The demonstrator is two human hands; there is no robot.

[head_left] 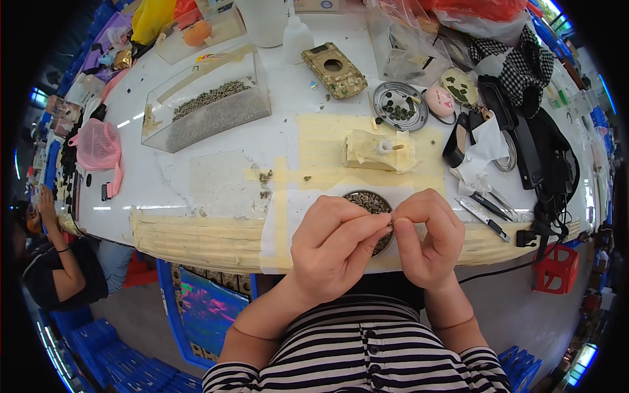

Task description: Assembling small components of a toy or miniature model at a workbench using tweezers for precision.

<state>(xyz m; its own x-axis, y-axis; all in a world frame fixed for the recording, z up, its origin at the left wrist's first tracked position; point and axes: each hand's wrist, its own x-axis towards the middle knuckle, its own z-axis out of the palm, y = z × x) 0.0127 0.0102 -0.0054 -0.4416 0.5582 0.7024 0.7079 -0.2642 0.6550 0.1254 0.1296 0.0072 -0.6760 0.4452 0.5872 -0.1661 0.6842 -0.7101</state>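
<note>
A white worktop (pixel 151 183), edged in layered yellowish tape (pixel 196 241), carries a clear plastic bin (pixel 261 105) toward the left. A person's left hand (pixel 337 245) and right hand (pixel 429 242) meet, fingers pinched closed; what they grip cannot be told. Beyond sits a camouflage toy tank hull (pixel 342 81). Beneath the hands rests a round dish (pixel 367 190) of small grayish parts (pixel 372 201).

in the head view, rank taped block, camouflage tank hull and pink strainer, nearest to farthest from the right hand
From the right hand:
1. Taped block: just beyond, slightly left
2. Camouflage tank hull: farther back, left
3. Pink strainer: at the far left
</note>
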